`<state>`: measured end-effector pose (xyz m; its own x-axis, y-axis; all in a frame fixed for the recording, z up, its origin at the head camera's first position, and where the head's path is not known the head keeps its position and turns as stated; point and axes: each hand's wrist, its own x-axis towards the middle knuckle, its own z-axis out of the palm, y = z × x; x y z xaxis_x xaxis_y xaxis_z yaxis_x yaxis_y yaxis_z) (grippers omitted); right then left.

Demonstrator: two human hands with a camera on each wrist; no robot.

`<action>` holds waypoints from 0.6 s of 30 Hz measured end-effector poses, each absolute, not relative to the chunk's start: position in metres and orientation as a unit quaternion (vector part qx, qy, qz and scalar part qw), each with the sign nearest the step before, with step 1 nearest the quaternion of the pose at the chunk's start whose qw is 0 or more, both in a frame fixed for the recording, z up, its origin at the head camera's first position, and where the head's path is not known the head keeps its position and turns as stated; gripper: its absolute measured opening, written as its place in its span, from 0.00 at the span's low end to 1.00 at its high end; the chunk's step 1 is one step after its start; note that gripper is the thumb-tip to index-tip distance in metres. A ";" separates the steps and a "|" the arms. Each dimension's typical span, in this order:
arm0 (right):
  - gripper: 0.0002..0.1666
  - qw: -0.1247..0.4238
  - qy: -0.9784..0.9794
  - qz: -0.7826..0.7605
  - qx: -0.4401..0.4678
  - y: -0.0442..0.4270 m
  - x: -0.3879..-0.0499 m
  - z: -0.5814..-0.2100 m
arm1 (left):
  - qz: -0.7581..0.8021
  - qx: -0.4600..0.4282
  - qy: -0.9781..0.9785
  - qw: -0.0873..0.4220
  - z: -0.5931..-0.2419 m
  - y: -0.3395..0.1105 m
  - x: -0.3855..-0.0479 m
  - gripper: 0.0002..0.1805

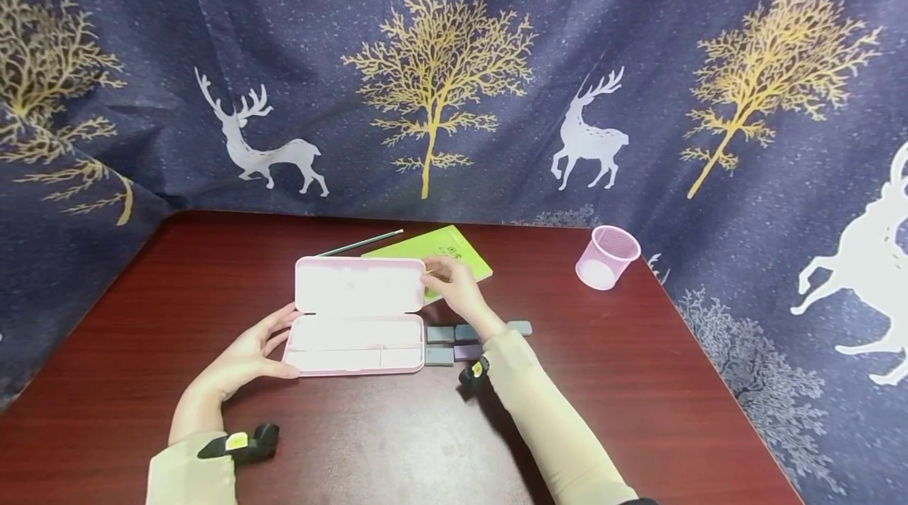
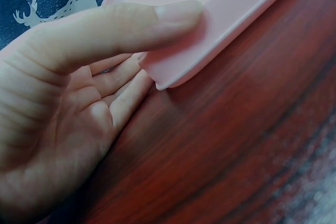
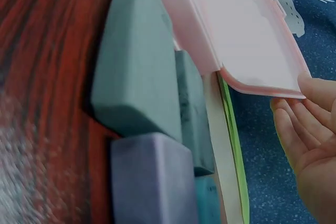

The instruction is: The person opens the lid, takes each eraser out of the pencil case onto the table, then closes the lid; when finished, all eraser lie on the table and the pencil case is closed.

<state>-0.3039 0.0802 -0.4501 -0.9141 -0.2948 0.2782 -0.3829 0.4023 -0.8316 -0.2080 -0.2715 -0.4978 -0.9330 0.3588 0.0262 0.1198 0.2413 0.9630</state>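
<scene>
A pink pencil case (image 1: 355, 332) lies open on the table, its lid (image 1: 360, 285) raised toward the back; its compartments show nothing inside. My left hand (image 1: 250, 355) holds the case's left end; in the left wrist view the thumb (image 2: 178, 17) lies over the rim and the other fingers are beside and partly behind the end. At the lid's right edge, my right hand (image 1: 457, 288) pinches the corner between thumb and fingers, as the right wrist view shows. Just right of the case sit several small blocks, grey-green (image 3: 136, 61) and purple (image 3: 152, 177), partly hidden by my right forearm.
Behind the case lie a green book (image 1: 461, 249), partly covered by the lid, and a thin pencil (image 1: 362, 242). A pink mesh pen holder (image 1: 608, 257) stands at the back right of the brown table (image 1: 638, 379). A dark blue cloth (image 1: 489, 95) hangs behind.
</scene>
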 end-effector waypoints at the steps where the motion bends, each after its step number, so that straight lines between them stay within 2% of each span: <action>1: 0.19 0.039 -0.834 0.512 0.202 0.079 -0.302 -0.448 | 0.596 0.153 0.782 0.100 -0.498 -0.271 -0.208 0.60; 7: 0.18 0.034 -0.823 0.525 0.214 0.075 -0.280 -0.427 | 0.594 0.147 0.784 0.104 -0.496 -0.271 -0.207 0.60; 18: 0.19 0.020 -0.804 0.549 0.227 0.086 -0.284 -0.447 | 0.594 0.147 0.784 0.104 -0.494 -0.270 -0.206 0.60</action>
